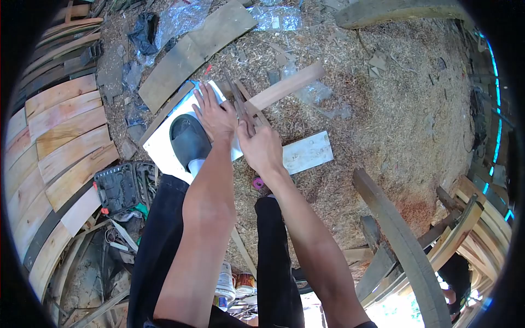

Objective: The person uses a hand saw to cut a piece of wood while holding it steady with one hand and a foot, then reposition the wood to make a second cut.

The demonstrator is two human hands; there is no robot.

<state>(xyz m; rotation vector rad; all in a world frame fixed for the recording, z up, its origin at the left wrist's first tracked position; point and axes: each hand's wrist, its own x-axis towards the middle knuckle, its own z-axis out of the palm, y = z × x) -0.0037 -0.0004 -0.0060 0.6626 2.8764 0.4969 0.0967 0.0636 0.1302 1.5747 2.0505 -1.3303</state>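
Observation:
My left hand point(214, 115) presses flat on a white board point(164, 147), its fingers spread toward the far edge. A dark shoe point(188, 136) stands on the same board, just left of that hand. Close to the board's right edge, my right hand point(261, 148) is closed around a narrow brown wooden tool point(238, 101). It looks like a wooden-framed saw, but my hands hide part of it. A flat reddish-brown wood strip point(287, 86) extends to the upper right from beside the tool. A smaller white piece of board point(308, 153) lies right of my right hand.
Wood shavings cover the ground point(394, 104). A brown panel point(197, 52) lies beyond the board, near crumpled plastic point(180, 22). Planks point(71, 136) line the left, above an open tool case point(117, 188). A curved beam point(402, 246) stands at right; a purple roll point(258, 182) lies near my knee.

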